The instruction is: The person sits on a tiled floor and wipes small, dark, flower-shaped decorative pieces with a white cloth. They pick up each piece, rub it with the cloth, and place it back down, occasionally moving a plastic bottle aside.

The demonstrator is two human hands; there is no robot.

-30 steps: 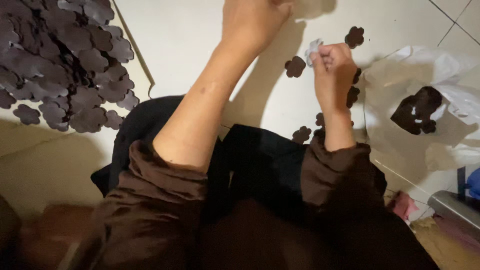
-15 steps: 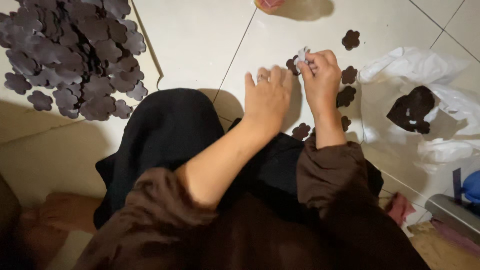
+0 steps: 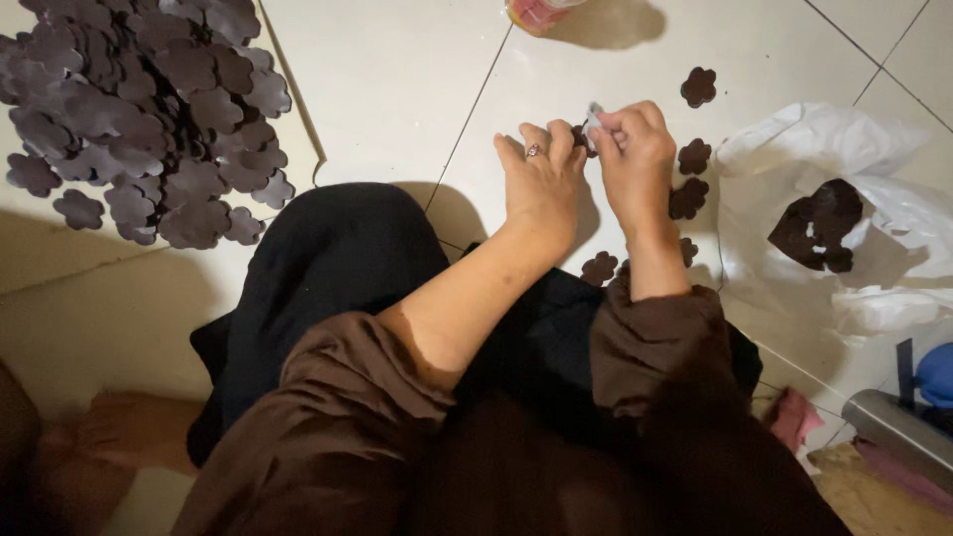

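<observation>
Joining the right hand (image 3: 635, 159), the left hand (image 3: 541, 184) had come back from its far reach and pinched the same dark flower-shaped cutout (image 3: 579, 137).

Right fingers also gripped a small pale piece (image 3: 594, 114). Thin, matte, scalloped cutouts lay heaped far left (image 3: 139, 109), some in a crinkled white plastic bag (image 3: 874, 238) on glossy tiles.

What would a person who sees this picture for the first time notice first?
The eye goes first to the two hands meeting at top centre: the left hand, with a ring, and the right hand pinch a small pale piece and a dark flower-shaped cutout between them. Next comes the big heap of dark flower-shaped cutouts at the top left. At the right lies a white plastic bag with more dark pieces inside.
</observation>
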